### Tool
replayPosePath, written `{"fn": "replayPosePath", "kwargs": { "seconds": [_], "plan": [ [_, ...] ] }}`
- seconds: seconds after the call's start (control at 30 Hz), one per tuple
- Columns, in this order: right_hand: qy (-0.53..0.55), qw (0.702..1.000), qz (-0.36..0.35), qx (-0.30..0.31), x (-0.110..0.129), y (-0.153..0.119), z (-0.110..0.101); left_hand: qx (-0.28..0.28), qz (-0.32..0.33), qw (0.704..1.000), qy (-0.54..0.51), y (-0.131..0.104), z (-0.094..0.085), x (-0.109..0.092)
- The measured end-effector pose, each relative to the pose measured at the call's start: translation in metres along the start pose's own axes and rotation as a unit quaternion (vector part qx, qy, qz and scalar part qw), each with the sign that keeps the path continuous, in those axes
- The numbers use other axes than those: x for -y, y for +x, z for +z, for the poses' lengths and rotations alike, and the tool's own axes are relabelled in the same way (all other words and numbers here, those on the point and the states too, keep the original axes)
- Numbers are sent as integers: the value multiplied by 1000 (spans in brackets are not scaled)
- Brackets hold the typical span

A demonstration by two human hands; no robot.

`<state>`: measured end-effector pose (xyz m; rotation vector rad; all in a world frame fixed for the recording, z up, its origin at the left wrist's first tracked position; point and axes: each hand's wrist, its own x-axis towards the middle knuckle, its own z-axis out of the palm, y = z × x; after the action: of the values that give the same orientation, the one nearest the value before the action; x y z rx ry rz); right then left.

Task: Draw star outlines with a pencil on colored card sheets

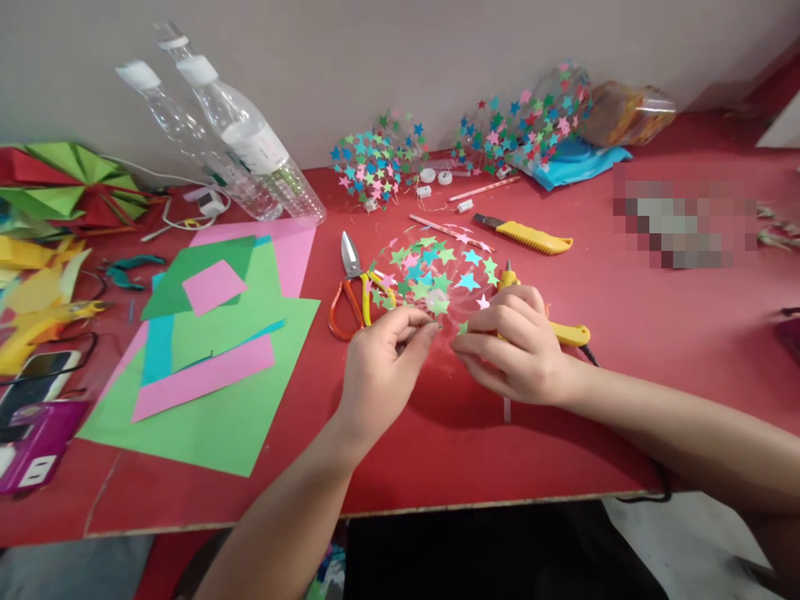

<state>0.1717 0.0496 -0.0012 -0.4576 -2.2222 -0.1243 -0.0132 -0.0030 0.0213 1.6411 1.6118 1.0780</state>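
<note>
In front of me lies a clear round plastic piece covered with small paper stars [431, 271] in green, blue and pink. My left hand [384, 367] is at its near edge, thumb and forefinger pinched; whatever they hold is too small to name. Just to the right, my right hand [516, 350] has its fingers curled together, the tips beside a small green star [462, 328]; what is between them is hidden. Beneath and behind the right hand is a yellow hot glue gun [572, 335], partly covered, with a glue stick [507, 410] showing below.
Scissors [351, 283] lie left of the plastic piece, a yellow box cutter [528, 236] behind it. Coloured paper sheets [250, 433] are stacked at left. Plastic bottles [250, 142] and star-covered clear balls [368, 167] stand along the wall. The table's front edge [437, 507] is near me.
</note>
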Motion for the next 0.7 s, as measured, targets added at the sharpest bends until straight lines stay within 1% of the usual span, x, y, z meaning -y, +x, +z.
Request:
{"fn": "replayPosePath", "kwargs": {
  "seconds": [0.2,0.27,0.4,0.47,0.57,0.7],
  "plan": [
    [5,1000,0,3,0,3,-3,-13,24,999,21,1,1,3],
    [18,1000,21,9,-3,8,-8,-18,39,998,40,2,2,6],
    [53,994,99,6,-14,27,-21,-28,65,995,70,3,4,11],
    [70,990,119,25,-21,38,-23,-35,70,994,76,4,5,12],
    [100,988,104,62,-30,52,-16,-40,74,994,75,4,5,12],
    [112,986,97,79,-39,57,-1,-40,78,993,72,6,3,11]
  ]
}}
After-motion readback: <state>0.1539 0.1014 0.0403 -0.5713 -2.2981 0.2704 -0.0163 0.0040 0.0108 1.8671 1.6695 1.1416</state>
